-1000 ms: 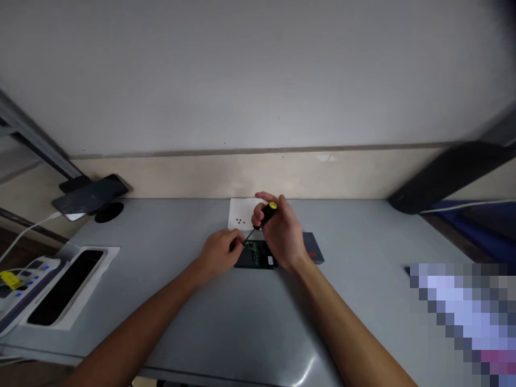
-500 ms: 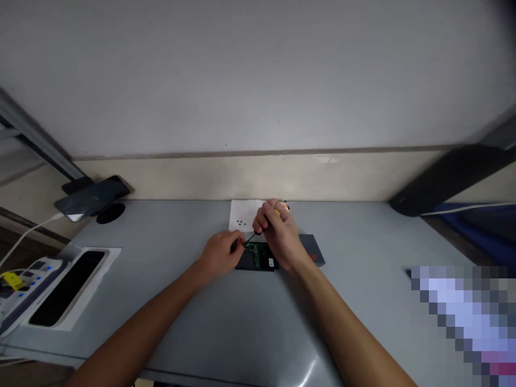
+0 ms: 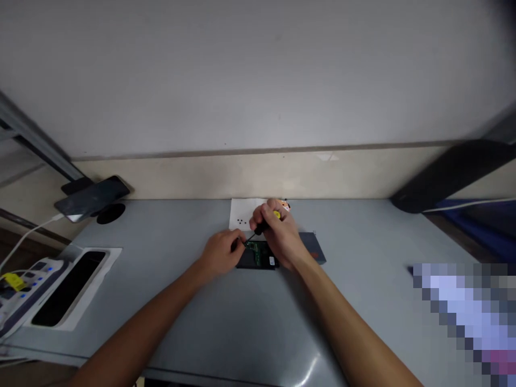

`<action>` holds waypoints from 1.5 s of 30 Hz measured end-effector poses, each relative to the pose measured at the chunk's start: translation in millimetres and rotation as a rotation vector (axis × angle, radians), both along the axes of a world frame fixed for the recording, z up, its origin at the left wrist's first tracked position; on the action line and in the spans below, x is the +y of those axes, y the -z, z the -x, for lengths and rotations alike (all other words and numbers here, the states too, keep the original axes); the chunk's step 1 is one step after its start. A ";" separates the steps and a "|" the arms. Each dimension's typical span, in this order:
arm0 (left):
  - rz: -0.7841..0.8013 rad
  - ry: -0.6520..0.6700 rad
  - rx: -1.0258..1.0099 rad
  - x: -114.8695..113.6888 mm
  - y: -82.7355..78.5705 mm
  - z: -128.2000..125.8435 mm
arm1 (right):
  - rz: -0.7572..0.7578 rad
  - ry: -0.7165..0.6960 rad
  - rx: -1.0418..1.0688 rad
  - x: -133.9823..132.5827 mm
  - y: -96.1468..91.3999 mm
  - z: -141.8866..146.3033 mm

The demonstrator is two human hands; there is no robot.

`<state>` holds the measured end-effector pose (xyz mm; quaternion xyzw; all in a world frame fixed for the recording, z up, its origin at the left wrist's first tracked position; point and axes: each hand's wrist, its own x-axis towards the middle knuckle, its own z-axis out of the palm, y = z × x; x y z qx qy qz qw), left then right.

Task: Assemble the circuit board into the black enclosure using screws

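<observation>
A small pale label (image 3: pixel 271 260) sits at the right end of a black case (image 3: pixel 252 263), its print too small to read; the grey slab (image 3: pixel 309 242) just right of it, partly hidden by the wrist, bears a reddish mark (image 3: pixel 314 255), also unreadable. The case lies on the grey table (image 3: pixel 201 322) between the two hands and holds a green circuit board (image 3: pixel 257 248), uncovered on top; the right hand (image 3: pixel 282 231) has its fingers wrapped round a screwdriver (image 3: pixel 261 228) (black handle, yellow end), the shaft slanting down and left to the board's upper left corner; whether the tip touches is unclear. The left hand (image 3: pixel 220 251) is at the case's left end, fingers bent, thumb and forefinger beside the screwdriver's tip; I can't make out whether they pinch anything. Behind the board lies a white sheet (image 3: pixel 237 208) carrying a few tiny dark pieces (image 3: pixel 241 221); an orange and white object (image 3: pixel 286 205) peeks out behind the right hand. At far left, a power strip (image 3: pixel 24 309) with blue lights holds a yellow plug (image 3: pixel 14 281); beside it a black-screened phone (image 3: pixel 68 290) lies on white paper (image 3: pixel 86 295).
</observation>
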<state>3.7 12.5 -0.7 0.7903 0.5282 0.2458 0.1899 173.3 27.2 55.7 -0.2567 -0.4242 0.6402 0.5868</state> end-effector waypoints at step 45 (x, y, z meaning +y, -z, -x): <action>0.005 0.003 0.021 -0.6 -1.0 0.5 | 0.025 0.024 0.103 8.4 0.3 -5.9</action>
